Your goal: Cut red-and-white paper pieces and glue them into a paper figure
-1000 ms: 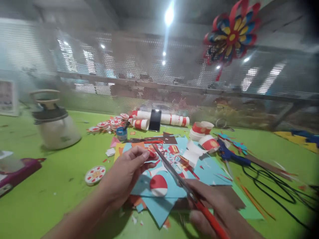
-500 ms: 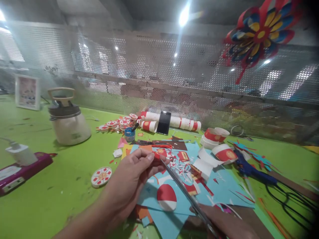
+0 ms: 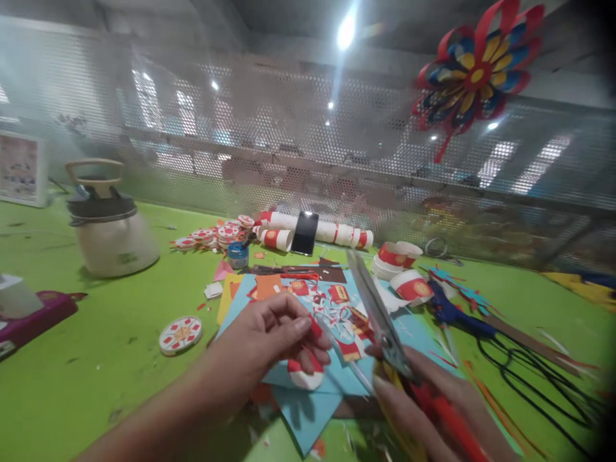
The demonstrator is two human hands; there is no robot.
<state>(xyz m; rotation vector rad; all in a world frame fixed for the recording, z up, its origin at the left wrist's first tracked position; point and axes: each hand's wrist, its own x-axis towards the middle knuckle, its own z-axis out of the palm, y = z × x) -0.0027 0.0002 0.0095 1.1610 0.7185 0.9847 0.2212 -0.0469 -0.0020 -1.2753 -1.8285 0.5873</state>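
My left hand pinches a small red paper piece, partly hidden behind the fingers. My right hand grips a pair of scissors with red and yellow handles, its metal blades pointing up and forward, apart from the red piece. Beneath both hands lie light blue paper sheets. On them, under my left fingers, rests a red-and-white paper disc. Thin paper scraps and cut red-and-gold pieces are scattered just beyond.
Left stand a round decorated disc, a kettle-like jug and a purple power strip. Behind are a blue jar, a phone and a roll of paper cups. A blue glue gun with black cable lies right.
The scissors have come away from the red paper piece and swung upward in my right hand, showing their handles. My left hand keeps its pinch. The view has turned slightly right.
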